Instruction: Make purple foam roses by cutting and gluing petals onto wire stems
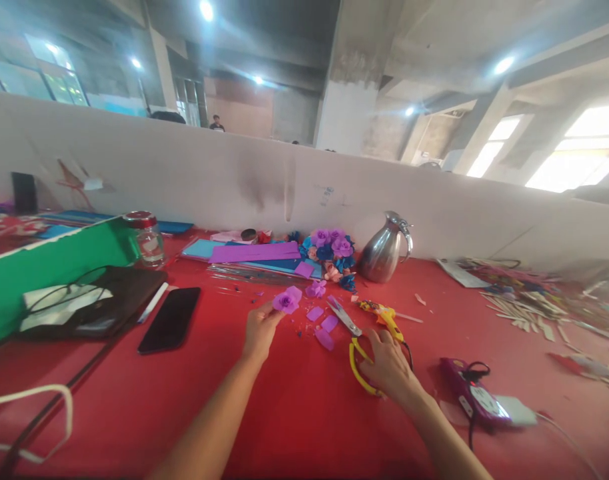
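My left hand (262,333) is closed in a pinch on a purple paper flower (287,301), lifted above the red table. My right hand (390,363) lies over the yellow handles of a pair of scissors (355,357), its fingers curled on them; the blades point away to the left. Just beyond those fingers lies a yellow glue gun (384,317) with a glue stick in its back. Between my hands are loose purple petals (329,324) and a small purple flower (316,289). Finished blue, pink and purple flowers (329,248) are bunched behind.
A steel jug (384,250) stands by the white partition (209,173). Purple paper strips (254,252) lie at the back. On the left are a phone (170,320), a dark bag (124,300) and a jar (149,241); on the right, a purple power strip (477,393) and wooden sticks (524,312).
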The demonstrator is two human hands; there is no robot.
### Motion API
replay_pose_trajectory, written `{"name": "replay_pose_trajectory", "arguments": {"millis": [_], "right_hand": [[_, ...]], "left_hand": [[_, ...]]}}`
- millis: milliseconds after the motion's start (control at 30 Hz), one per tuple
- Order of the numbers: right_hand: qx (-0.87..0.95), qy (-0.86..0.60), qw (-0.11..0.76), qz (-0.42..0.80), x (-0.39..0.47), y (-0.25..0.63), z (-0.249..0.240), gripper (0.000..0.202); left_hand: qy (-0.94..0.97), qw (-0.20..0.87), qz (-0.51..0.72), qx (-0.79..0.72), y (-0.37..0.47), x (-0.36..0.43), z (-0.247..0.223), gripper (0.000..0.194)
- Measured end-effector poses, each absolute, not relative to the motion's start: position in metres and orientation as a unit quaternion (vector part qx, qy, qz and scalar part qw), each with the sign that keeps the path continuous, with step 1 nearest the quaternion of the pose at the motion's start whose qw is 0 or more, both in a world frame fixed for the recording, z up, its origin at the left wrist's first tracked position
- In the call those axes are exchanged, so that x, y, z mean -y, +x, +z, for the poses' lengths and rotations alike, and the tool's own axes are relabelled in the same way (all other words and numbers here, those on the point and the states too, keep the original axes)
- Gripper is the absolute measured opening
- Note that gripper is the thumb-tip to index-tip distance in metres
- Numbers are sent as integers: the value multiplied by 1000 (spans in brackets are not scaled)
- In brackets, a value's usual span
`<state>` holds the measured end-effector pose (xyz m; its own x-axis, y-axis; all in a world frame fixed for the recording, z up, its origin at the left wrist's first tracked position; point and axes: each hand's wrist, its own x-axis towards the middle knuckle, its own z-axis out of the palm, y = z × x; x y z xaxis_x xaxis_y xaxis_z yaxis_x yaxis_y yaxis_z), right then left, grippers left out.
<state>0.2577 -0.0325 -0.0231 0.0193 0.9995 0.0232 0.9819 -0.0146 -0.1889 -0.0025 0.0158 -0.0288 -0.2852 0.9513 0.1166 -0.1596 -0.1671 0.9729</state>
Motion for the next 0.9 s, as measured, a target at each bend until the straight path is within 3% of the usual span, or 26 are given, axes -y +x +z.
{"name": "replay_pose_trajectory", "arguments": {"millis": [267,433,533,667,900], "right_hand": [[674,-734,52,72,28,261,-30,52],[655,-731,136,132,32,268,-29,39],[617,-697,275,240,43,266,-25,45],[559,-541,424,464,67,249,-18,63],[528,-424,415,608,78,203,-11,65]], "left_hand": [[398,433,646,-487,-8,-20,-34,32],[379,432,661,-482,-8,-21,-34,31],[375,454,664,-462,-5,-15,-24,35],[384,473,655,-448,-1,-7,-13,40],[437,460,636,-438,0,-10,-25,34]]}}
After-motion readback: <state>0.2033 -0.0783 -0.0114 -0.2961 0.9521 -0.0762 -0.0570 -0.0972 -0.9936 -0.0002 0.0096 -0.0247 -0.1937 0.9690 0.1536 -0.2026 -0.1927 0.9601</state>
